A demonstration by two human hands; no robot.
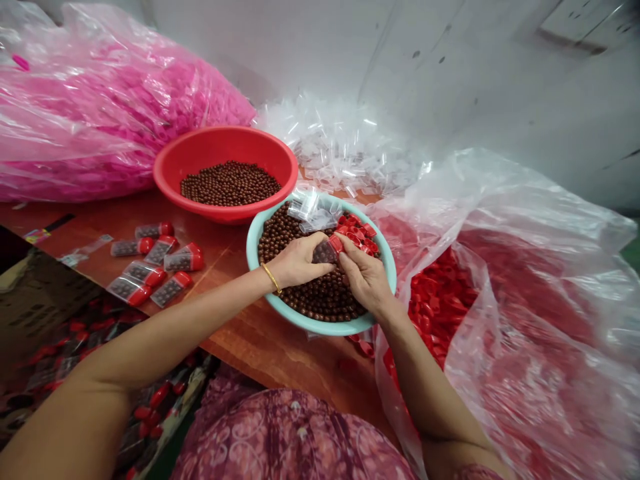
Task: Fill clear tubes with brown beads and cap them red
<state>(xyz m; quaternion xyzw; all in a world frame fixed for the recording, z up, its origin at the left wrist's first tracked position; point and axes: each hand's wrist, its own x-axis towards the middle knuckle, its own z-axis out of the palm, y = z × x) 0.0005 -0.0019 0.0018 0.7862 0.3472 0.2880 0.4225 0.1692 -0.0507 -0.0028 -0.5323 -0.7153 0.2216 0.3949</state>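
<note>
Left grip (299,260) pinches a clear plastic tube (323,253), right grip (369,277) its red cap (335,243)

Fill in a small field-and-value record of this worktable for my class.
Left hand: holds a filled tube
Right hand: pinches its red cap
Light blue basin: brown beads, clear tubes, loose red caps
Red basin: brown beads
Table, left side: seven capped tubes
Right: plastic bag with red caps
Back left: bag of pink pieces

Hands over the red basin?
No, the left hand and right hand hold a red-capped container over the light-blue basin.
</note>
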